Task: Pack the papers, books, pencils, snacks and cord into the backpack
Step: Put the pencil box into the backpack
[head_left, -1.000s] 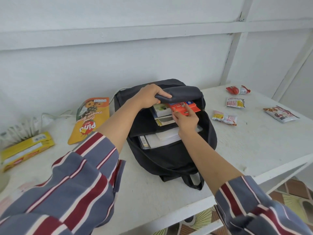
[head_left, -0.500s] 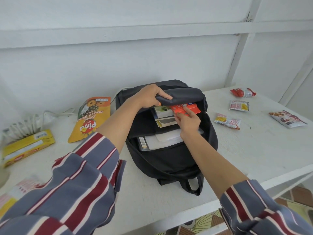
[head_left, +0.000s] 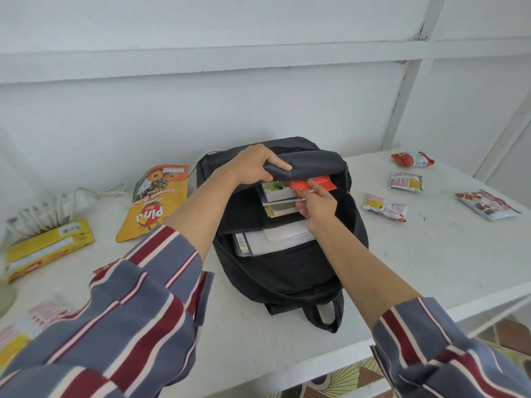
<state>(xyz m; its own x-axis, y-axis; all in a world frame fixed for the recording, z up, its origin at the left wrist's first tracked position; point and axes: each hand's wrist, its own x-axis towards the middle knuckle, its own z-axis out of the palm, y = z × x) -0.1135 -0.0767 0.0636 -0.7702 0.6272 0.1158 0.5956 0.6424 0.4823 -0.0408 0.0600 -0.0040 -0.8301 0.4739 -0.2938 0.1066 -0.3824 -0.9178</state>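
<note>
- White table (head_left: 431, 254): set against a white panelled wall; carries everything listed below.
- Black backpack (head_left: 287, 282): lies at the middle of the table, main compartment unzipped and gaping, carry loop toward the near edge.
- Orange "Pina" pouch (head_left: 152, 202): flat on the table, just left of the backpack, pineapple print, lettering upside down to the viewer.
- Yellow box (head_left: 46, 251): long carton, far left, well apart from the backpack.
- White cord (head_left: 37, 214): bundled in loops behind the yellow box, near the wall.
- Papers (head_left: 283, 239): white stack inside the backpack, in the nearer section of the opening.
- Books (head_left: 275, 193): a few stacked inside, farther in than the papers, under the raised flap.
- Left hand (head_left: 253, 165): fingers curled round the backpack's upper flap, holding it up.
- Right hand (head_left: 316, 205): reaches into the opening, thumb and fingers pinching the red pack.
- Blurred packet (head_left: 34, 317): near left corner; print unreadable.
- White-and-red packet (head_left: 487, 208): far right of the table.
- Yellow-and-red packet (head_left: 385, 207): just right of the backpack.
- Second yellow-and-red packet (head_left: 405, 181): behind the first.
- Red-and-white packet (head_left: 412, 159): nearest the wall.
- Red pack (head_left: 326, 182): small and flat, inside the backpack's mouth, beside the books, partly beneath the flap.
</note>
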